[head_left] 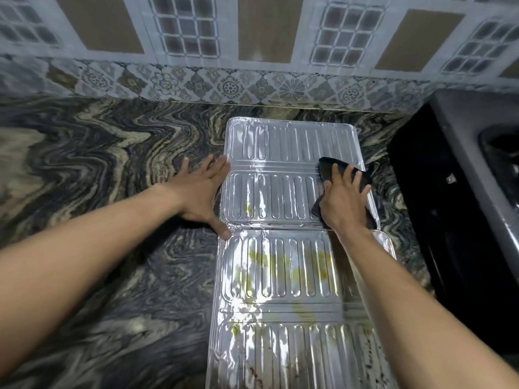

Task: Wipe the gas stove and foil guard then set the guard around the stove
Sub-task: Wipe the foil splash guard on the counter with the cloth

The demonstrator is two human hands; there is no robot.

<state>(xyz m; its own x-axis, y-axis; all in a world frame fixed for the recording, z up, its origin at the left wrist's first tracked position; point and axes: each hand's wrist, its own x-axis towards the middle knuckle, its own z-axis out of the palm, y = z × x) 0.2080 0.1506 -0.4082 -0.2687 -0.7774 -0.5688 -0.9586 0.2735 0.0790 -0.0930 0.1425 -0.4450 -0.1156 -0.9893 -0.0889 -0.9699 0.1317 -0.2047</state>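
The ribbed silver foil guard (280, 175) lies flat on the marbled countertop, unfolded in panels running from the wall toward me. Yellow-green smears mark its near panels. My right hand (344, 203) presses a black cloth (328, 168) flat on the right edge of the far panel. My left hand (202, 192) lies palm down with fingers spread on the guard's left edge, thumb at the fold between panels. The black gas stove (449, 192) stands at the right, only partly in view.
The swirled dark marble countertop (98, 169) spreads to the left of the guard. A patterned tile wall (252, 80) closes the back. The stove's dark body and burner sit close to the guard's right side.
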